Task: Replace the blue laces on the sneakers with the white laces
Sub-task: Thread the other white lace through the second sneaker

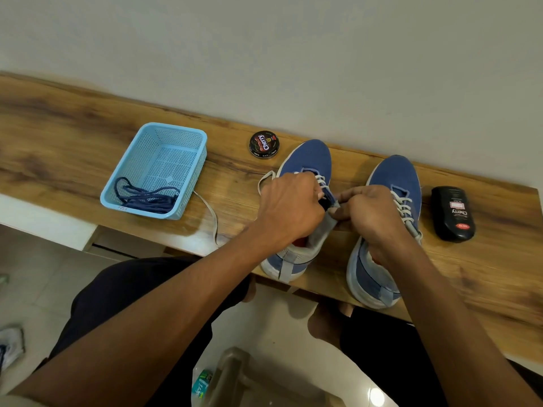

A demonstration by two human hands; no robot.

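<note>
Two blue sneakers stand on the wooden bench, toes toward the wall. The right sneaker is laced with a white lace. The left sneaker carries white lacing in its lower eyelets. My left hand and my right hand meet over its tongue, fingers curled and pinching at the eyelet area; what exactly they pinch is hidden. A loose end of the white lace trails left over the bench edge. The blue laces lie bundled in a light-blue basket.
A round black shoe-polish tin sits behind the left sneaker. A black liquid-polish bottle lies right of the right sneaker. The wall runs close behind the bench. My knees are below the front edge.
</note>
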